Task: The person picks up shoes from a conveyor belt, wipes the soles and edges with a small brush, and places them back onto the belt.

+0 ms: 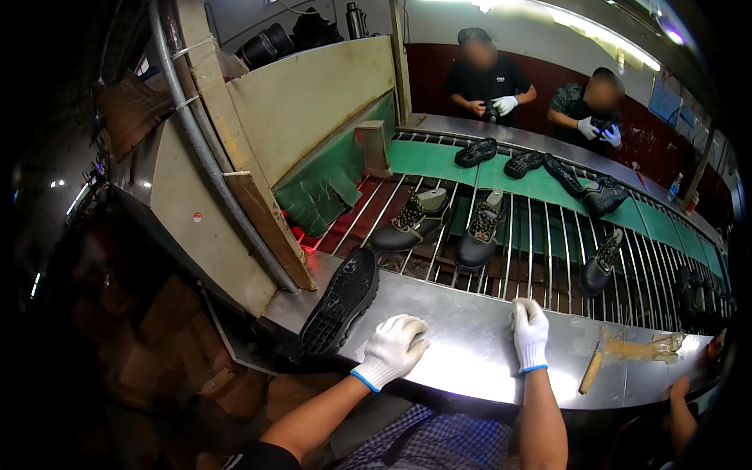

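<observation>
Both my hands wear white knit gloves with blue cuffs and are at the steel ledge (462, 329). My left hand (394, 349) is loosely closed over the ledge, fingers curled, with nothing seen in it. Just left of it lies a black shoe sole (341, 301), its tread facing up, apart from the hand. My right hand (530, 329) makes a fist near the ledge's far edge, and no object shows in it. Beyond, on the metal roller bars, stand a black shoe (413, 222) with patterned laces and another black shoe (479, 233).
A third shoe (601, 262) stands farther right on the bars. A wooden-handled brush (593, 366) lies on the ledge beside yellowish residue. Several black soles and shoes rest on the green belt (427, 159). Two gloved co-workers stand across; another person's hand (680, 387) is at right. A metal pipe (205, 149) rises left.
</observation>
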Action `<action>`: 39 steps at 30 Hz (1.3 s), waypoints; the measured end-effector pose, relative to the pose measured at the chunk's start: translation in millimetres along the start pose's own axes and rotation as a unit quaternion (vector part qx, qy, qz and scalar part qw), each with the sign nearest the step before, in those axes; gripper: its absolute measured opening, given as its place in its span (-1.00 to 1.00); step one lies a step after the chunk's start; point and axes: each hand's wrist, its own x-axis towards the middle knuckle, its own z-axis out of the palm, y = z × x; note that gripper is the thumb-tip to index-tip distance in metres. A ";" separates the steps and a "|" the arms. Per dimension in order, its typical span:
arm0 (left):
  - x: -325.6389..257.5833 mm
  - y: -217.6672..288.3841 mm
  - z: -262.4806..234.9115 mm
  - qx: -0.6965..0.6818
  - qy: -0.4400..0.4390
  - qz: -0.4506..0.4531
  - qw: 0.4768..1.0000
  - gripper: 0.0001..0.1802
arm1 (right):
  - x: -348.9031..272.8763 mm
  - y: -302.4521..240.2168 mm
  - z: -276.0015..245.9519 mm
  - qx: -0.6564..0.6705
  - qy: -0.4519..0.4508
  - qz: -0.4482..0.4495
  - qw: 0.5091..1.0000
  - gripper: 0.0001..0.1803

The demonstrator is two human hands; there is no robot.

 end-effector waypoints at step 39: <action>318.0 -357.3 -17.8 -0.084 0.473 -0.611 0.629 0.74 | 44.8 7.4 23.1 -0.010 -0.007 0.045 0.999 -0.78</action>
